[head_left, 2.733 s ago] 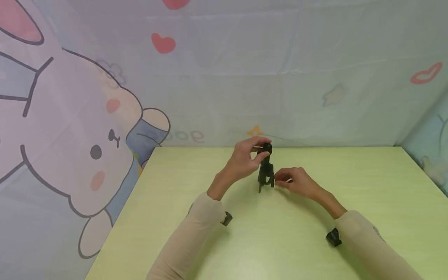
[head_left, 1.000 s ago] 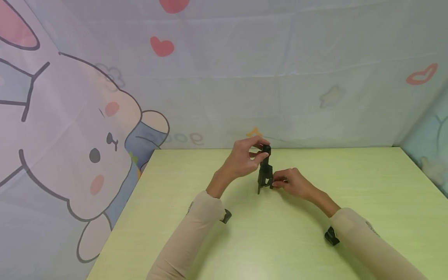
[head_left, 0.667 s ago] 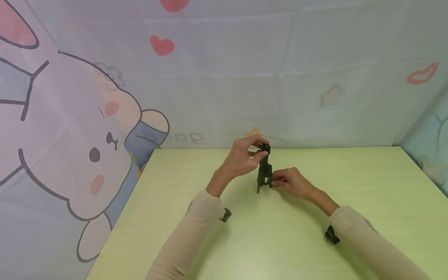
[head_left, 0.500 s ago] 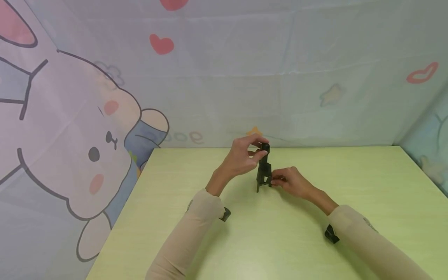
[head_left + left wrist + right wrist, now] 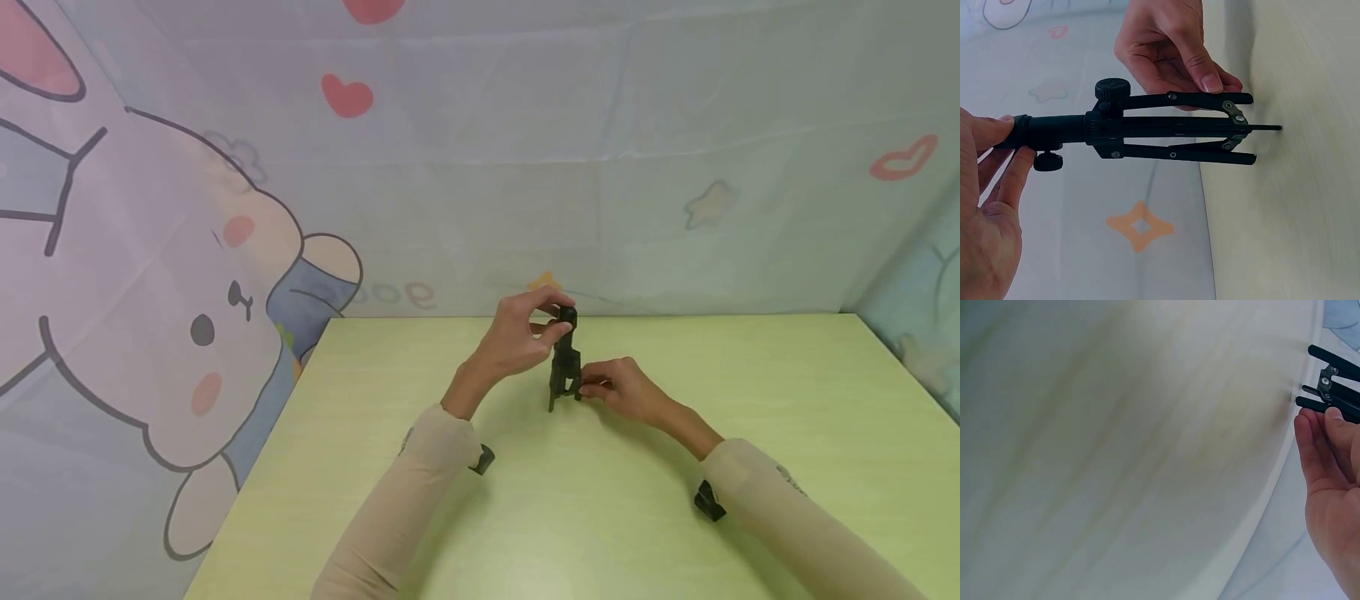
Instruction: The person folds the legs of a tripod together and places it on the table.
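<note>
A small black tripod stands roughly upright over the table, its legs only slightly spread. Fingers and thumb of my left hand hold its top end. My right hand is low on its right side, thumb and fingertips pinching one leg near the foot. In the left wrist view the tripod lies sideways across the picture, showing a round knob, a second knob and hinged braces between the legs. The right wrist view catches only the leg ends. Whether the feet touch the table cannot be told.
A pale yellow-green table spreads beneath both hands. Behind it hangs a light cloth printed with a rabbit, hearts and stars. Black wrist devices sit under both sleeves.
The right fingertips, earlier beside the leg, have moved slightly left and now pinch it. The leg on that side looks slightly drawn in. The left hand keeps its hold on the top.
</note>
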`<state>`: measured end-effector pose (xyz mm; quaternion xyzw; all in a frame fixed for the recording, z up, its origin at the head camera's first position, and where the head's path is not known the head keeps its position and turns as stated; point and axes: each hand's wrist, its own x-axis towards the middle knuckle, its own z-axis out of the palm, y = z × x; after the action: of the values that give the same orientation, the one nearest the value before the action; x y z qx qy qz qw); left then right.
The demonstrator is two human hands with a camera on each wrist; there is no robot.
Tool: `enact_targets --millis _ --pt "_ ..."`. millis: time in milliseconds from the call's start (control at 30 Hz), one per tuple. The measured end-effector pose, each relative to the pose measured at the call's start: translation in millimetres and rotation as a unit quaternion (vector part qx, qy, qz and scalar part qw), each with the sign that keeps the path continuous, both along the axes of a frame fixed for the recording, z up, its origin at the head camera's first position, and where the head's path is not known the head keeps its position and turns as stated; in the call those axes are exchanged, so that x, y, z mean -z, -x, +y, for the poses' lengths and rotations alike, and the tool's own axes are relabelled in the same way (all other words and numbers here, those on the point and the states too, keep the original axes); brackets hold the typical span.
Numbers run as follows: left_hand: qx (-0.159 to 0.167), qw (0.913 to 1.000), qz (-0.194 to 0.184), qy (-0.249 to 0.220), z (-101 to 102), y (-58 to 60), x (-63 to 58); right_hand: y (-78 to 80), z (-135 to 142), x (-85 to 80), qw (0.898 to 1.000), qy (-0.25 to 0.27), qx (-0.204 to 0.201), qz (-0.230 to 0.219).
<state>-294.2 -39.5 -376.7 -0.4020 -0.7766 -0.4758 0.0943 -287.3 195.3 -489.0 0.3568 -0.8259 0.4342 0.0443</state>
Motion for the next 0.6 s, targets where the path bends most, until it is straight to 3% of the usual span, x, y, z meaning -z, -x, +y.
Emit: enact_targets --millis 600 --pt "0.000 1.0000 -0.003 -0.001 0.3 0.9 0.3 2.2 0.7 -0.8 1.000 -0.004 -0.008 -0.009"
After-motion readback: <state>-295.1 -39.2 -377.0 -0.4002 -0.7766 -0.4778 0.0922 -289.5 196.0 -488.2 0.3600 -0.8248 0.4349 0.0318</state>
